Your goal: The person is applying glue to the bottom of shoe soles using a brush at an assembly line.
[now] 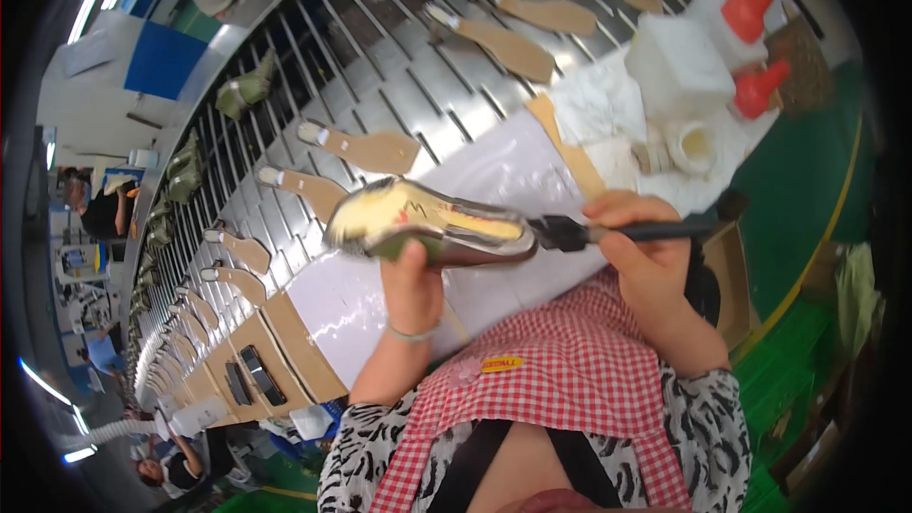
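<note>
My left hand (413,290) is closed round a shoe upper (437,249) stretched on a last, held with its sole side up. The underside (427,209) is pale yellow with red and dark marks, and the upper's edge is folded over around it. A brush (562,233) with a dark head and black handle is gripped in my right hand (641,242). The brush head is at the right end of the shoe; whether it touches cannot be told. Below both lies a whitish sheet (361,299) on the work surface.
Tan insoles (375,152) with white ends lie along a metal slatted conveyor (408,85), with green shoe uppers (245,87) beyond. White bottles (676,62) with red caps and an open cup (695,147) stand on white cloth at right. Two dark objects (261,375) lie on cardboard at left.
</note>
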`<action>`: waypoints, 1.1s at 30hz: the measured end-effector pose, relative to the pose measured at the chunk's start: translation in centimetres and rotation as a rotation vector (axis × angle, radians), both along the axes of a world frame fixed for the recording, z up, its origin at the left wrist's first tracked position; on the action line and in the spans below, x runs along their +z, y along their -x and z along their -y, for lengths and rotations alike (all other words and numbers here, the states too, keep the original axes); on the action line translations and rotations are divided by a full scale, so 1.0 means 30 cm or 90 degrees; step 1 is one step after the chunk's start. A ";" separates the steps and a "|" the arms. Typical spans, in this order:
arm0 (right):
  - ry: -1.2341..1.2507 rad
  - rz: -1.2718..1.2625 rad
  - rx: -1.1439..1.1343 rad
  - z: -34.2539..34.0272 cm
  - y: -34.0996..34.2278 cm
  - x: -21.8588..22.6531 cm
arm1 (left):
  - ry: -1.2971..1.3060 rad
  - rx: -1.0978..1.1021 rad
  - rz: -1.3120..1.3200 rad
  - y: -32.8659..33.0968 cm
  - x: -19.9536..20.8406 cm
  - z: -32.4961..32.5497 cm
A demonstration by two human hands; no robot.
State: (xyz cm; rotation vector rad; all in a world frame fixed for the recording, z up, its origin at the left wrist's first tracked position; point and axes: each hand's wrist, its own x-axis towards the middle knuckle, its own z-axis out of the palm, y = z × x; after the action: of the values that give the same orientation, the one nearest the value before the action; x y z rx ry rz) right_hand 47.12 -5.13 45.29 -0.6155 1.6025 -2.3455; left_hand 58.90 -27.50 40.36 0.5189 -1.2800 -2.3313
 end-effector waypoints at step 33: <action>-0.143 0.052 -0.103 0.113 0.221 -0.027 | -0.389 0.438 -0.095 0.941 -0.228 1.604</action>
State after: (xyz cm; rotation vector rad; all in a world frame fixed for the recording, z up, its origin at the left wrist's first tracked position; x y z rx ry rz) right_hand 40.49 -8.53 44.47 -0.3500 1.9058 -2.2205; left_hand 30.66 -75.63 33.52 0.7978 -0.2158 -2.0514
